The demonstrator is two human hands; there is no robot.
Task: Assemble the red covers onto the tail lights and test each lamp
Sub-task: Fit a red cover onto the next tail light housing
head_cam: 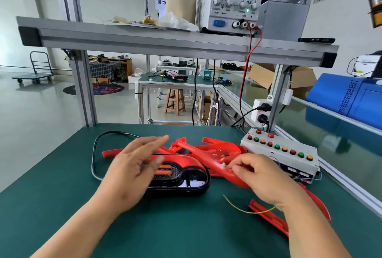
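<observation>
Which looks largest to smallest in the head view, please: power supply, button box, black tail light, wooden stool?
1. power supply
2. button box and black tail light: alike, light partly hidden
3. wooden stool, but farthest away

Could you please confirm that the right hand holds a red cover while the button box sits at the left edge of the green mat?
Not quite: the head view shows the button box at the right edge of the green mat. The right hand does hold a red cover.
</observation>
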